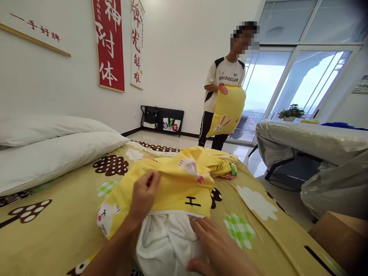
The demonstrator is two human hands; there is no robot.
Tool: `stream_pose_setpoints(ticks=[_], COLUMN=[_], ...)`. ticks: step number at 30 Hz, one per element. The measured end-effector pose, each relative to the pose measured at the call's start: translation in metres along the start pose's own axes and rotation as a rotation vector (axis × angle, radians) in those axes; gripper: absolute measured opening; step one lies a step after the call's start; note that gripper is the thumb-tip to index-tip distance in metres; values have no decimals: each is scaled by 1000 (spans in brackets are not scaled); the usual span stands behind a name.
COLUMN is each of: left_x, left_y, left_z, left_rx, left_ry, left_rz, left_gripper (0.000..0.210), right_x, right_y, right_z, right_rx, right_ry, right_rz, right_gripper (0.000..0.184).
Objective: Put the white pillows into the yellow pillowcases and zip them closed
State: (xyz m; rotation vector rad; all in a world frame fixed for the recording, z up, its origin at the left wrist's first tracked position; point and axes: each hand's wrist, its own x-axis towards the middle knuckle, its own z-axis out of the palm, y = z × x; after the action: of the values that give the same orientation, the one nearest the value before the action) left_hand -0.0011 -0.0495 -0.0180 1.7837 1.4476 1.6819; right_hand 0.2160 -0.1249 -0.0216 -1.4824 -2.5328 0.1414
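Right now a white pillow [165, 245] sits near the foot of the bed, its far part already inside a yellow pillowcase [172, 188] printed with rabbits, its near end bare and bunched. The left hand [143, 197] pinches the upper hem of the case, fingers curled shut over the cloth and lifting it. The right hand [214, 245] lies flat and open on the bare pillow just below the hem, pressing rather than gripping. By the look of it, the stuffing is partway through; the next move calls for pushing the pillow deeper while drawing the hem toward the body. Underneath spreads a patterned bedsheet [57, 226], with two bare pillows [51, 153] at left. Across the room another person [222, 88] holds a matching yellow case.
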Motion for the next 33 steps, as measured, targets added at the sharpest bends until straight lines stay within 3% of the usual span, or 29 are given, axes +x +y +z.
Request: stream_pose_setpoints(ticks=[3,6,8,10,11,13,14,16,18,21,24,26,28,30,32,33], left_x=[16,25,23,14,6,-9,-16,-23,-21,-8,5,10,12,12,11,11], left_y=[-7,-15,-12,-1,8,25,32,39,37,27,16,10,4,-1,-2,-2], left_z=[-33,-52,-53,-51,-50,-51,-52,-54,-53,-50,-47,-44,-40,-36,-31,-30], left_rx=[246,678,847,848,800,667,613,579,612,559,376,289,265,277,313,339], left_ry=[177,75,59,107,69,-199,-372,-619,-709,-769,-697,-578,-481,-446,-419,-397], left_rz=[-65,-125,-47,154,275,468,517,500,426,356,264,188,141,121,87,65], left_gripper=[35,27,12,20,23,24,25,36,40,26,6,22,29,31,30,30], right_x=[14,23,25,26,25,22,21,18,15,14,16,16,14,8,-2,-8], right_y=[-13,-17,-14,-10,-8,-4,-2,2,10,26,38,37,29,16,4,-2], right_z=[4,17,24,25,23,16,12,6,5,11,16,14,13,14,21,26], right_rx=[208,282,302,346,380,464,504,570,631,767,918,923,774,504,239,157], right_ry=[-30,31,66,117,150,211,241,298,354,437,606,710,827,1057,1247,1276], right_rz=[-56,-151,-220,-267,-280,-291,-291,-292,-299,-311,-256,-144,5,143,164,134], right_gripper=[59,50,43,37,32,19,14,27,38,33,30,30,27,25,27,25])
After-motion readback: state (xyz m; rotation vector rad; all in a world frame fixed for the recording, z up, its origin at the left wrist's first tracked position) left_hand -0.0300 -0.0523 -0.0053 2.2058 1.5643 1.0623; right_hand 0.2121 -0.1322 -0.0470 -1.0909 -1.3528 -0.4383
